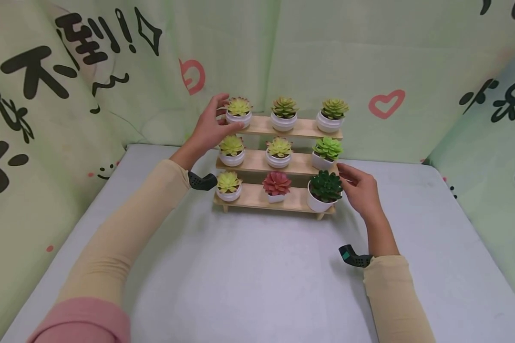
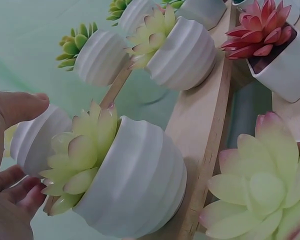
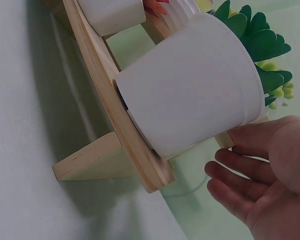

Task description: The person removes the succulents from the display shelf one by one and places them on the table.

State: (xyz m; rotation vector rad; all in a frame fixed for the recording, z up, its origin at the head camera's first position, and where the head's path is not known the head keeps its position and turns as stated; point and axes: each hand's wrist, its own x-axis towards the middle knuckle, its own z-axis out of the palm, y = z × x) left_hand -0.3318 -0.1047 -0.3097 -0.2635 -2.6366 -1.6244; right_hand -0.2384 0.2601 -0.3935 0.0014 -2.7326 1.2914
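A three-tier wooden shelf [image 1: 253,202] holds rows of small potted succulents. My left hand [image 1: 210,125] grips the white pot [image 1: 239,119] of the yellow-green succulent at the top tier's left end. Its thumb is in front and its fingers are around the far side; the left wrist view shows that pot [image 2: 37,142] between them. At the shelf's right side, my right hand [image 1: 361,189] has its relaxed fingertips at the end of the middle tier, beside the dark green succulent [image 1: 325,186]. In the right wrist view, the fingers [image 3: 245,167] are loosely bent near that wooden end.
On the bottom tier, a red succulent [image 1: 276,183] stands between a yellow-green one [image 1: 228,182] and the dark green one. A bright green succulent [image 1: 327,148] is at the middle tier's right. The white table [image 1: 257,276] reaches a printed curtain [image 1: 326,62] behind.
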